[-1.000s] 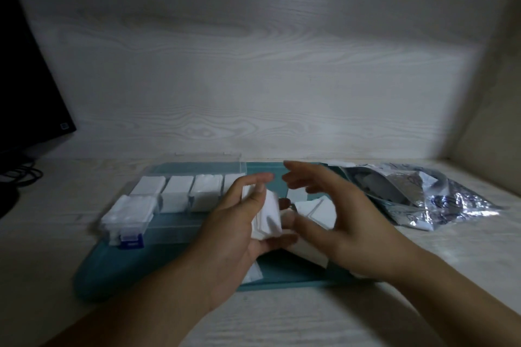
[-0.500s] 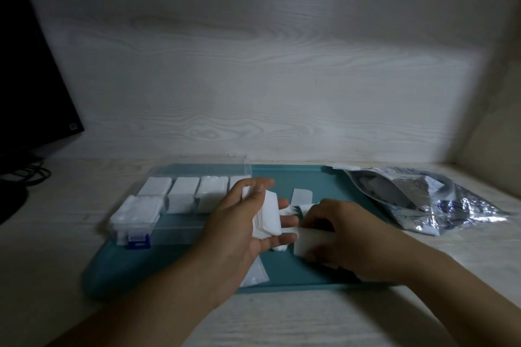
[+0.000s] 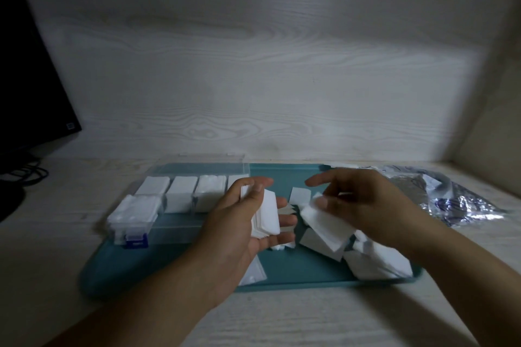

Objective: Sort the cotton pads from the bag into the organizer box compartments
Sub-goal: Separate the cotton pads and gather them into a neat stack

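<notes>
My left hand (image 3: 239,222) grips a neat stack of white cotton pads (image 3: 267,215) upright above the teal tray (image 3: 174,265). My right hand (image 3: 363,203) pinches several pads (image 3: 324,227) lifted off the loose pile (image 3: 377,260) at the tray's right. The clear organizer box (image 3: 172,227) lies on the tray's left, lid open; several compartments are filled with pads (image 3: 181,197). The silver bag (image 3: 462,200) lies open on the desk at the right, behind my right hand.
A dark monitor (image 3: 31,87) and its cables (image 3: 25,175) stand at the far left. A wood-grain wall runs close behind the tray, with a side wall at the right. One flat pad (image 3: 253,273) lies at the tray's front edge.
My right hand has risen from the tray with several pads pinched, moving toward the stack in my left hand. My left hand has stayed where it was.
</notes>
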### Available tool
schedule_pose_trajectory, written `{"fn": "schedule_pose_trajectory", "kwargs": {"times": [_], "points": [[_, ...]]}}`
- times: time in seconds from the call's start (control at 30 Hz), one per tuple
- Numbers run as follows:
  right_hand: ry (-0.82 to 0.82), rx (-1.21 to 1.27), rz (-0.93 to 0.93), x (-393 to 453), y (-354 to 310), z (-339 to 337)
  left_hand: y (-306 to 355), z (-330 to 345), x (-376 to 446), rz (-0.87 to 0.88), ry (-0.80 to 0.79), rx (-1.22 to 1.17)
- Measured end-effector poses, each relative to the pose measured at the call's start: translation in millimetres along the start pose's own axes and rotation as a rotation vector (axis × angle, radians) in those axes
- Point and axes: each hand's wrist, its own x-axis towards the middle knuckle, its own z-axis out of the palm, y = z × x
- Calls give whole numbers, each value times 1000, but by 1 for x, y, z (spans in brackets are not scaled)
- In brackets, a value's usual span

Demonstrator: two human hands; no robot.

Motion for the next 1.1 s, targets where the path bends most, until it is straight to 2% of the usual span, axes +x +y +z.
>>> {"fn": "schedule_pose_trajectory", "kwargs": {"times": [0.17, 0.3, 0.43, 0.53, 0.63, 0.73, 0.8, 0.9, 1.1], "points": [[93, 438, 16, -2, -8, 11, -2, 1, -3, -17, -22, 14], [199, 491, 61, -1, -4, 29, -5, 3, -5, -51, -79, 17], [221, 497, 79, -4, -5, 39, -6, 5, -7, -77, -123, -21], [252, 429, 85, -5, -5, 40, -6, 6, -6, -71, -121, -18], [259, 208, 28, -5, -2, 41, -5, 6, -4, -72, -109, -30], [236, -13, -132, -10, 1, 41, -4, 5, -4, -82, -93, -49], [153, -92, -266, -15, -1, 38, -3, 6, -5, -103, -90, -90], [-3, -174, -338, -18, -3, 36, -2, 6, -5, -124, -69, -133], [-19, -179, -350, -16, -1, 36, -7, 2, 0, -114, -89, -143]]}}
